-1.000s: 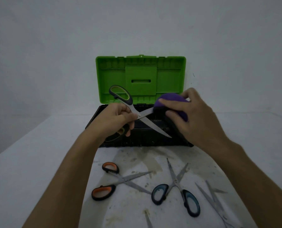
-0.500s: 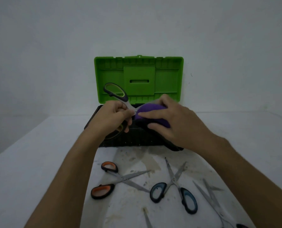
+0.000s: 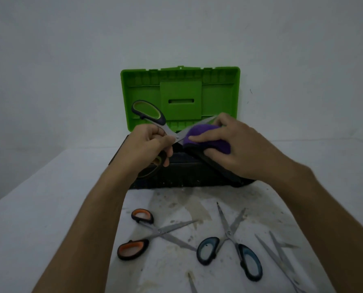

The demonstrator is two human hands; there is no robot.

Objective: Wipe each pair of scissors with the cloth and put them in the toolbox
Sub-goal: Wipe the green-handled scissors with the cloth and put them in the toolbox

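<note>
Fingers of our left hand (image 3: 150, 144) gripped the green-handled scissors (image 3: 165, 129), blades spread, above the open toolbox (image 3: 179, 96). Our right hand (image 3: 235, 149) pinched the purple cloth (image 3: 206, 138) around 1 blade. Orange-handled scissors (image 3: 153, 233) and blue-handled scissors (image 3: 229, 244) lay on the worktop (image 3: 49, 208).

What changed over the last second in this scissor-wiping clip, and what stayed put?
The right hand slid the purple cloth along the blades toward the pivot, then partway back out. The left hand kept gripping the green-handled scissors, blades open. The orange-handled scissors, blue-handled scissors and toolbox stayed put.
</note>
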